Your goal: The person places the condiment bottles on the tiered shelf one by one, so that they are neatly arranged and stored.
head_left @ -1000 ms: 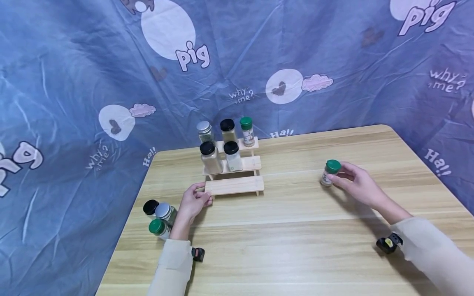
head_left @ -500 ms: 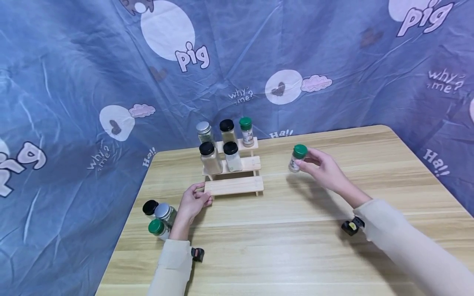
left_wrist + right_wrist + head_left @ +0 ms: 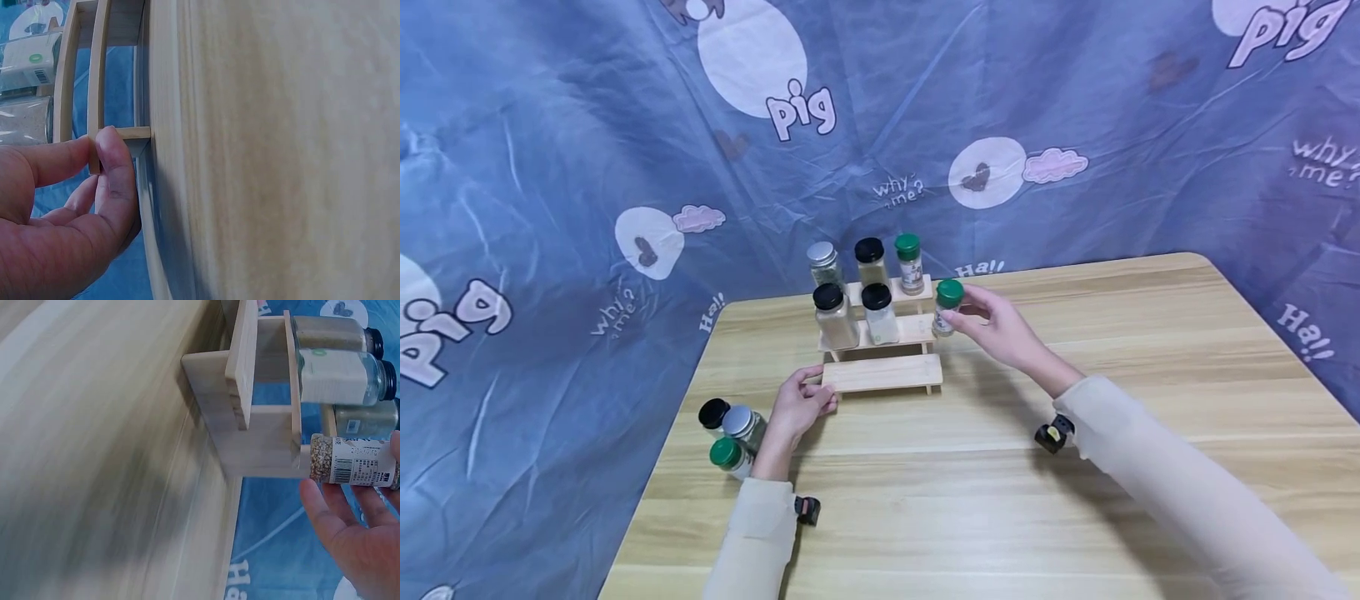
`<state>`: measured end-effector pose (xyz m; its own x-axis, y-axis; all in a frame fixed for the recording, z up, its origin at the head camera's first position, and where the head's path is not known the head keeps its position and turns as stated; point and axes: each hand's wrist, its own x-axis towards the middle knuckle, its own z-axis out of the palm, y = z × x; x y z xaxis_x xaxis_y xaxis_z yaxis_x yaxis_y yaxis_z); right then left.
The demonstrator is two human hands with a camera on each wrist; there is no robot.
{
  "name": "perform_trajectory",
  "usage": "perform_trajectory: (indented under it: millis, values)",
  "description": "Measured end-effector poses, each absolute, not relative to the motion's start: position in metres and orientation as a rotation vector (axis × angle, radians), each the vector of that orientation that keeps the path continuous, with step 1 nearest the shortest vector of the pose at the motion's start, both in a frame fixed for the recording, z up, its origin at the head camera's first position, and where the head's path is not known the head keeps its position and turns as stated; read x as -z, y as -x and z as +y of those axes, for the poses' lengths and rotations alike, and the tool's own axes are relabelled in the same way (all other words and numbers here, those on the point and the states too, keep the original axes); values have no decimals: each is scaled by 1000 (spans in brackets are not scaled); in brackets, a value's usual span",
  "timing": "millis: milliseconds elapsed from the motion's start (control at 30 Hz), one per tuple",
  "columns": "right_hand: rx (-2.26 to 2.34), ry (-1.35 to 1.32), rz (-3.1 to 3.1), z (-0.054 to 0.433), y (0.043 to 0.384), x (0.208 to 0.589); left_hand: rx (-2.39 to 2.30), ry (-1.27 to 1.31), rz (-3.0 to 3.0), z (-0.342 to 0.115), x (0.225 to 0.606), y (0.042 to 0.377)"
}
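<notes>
A small wooden three-step rack (image 3: 883, 373) stands at the back of the table. My left hand (image 3: 799, 406) pinches the left end of its lowest shelf between thumb and fingers, as the left wrist view also shows. In my right hand (image 3: 1003, 332) is a green-capped spice jar (image 3: 945, 312), held upright at the right end of the middle shelf. Pale grains and a barcode label show on that jar (image 3: 353, 461) in the right wrist view. Two black-capped jars (image 3: 880, 317) occupy the middle shelf. On the top shelf are a silver-capped jar (image 3: 824, 265), a black-capped jar (image 3: 872, 263) and another green-capped jar (image 3: 910, 265).
Beside my left forearm, three more jars stand on the table: one black-capped (image 3: 713, 413), one silver-capped (image 3: 743, 427) and one green-capped (image 3: 730, 457). A blue printed cloth (image 3: 850, 167) hangs behind the wooden table (image 3: 925, 517).
My right hand has carried the green-capped spice jar leftward from the right side of the table to the rack's middle shelf. The left hand has kept its grip on the lowest shelf.
</notes>
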<state>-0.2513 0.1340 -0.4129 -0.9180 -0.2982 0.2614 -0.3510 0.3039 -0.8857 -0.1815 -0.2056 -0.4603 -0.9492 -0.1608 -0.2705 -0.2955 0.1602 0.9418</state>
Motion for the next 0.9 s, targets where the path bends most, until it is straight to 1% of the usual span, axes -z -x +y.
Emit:
perform_trajectory:
  millis: [267, 900]
  values:
    - [-1763, -632, -2501, 115, 261, 412, -1906, 475, 2311, -205, 461, 184]
    - [-1766, -620, -2488, 93, 265, 414, -1896, 450, 2338, -203, 460, 183]
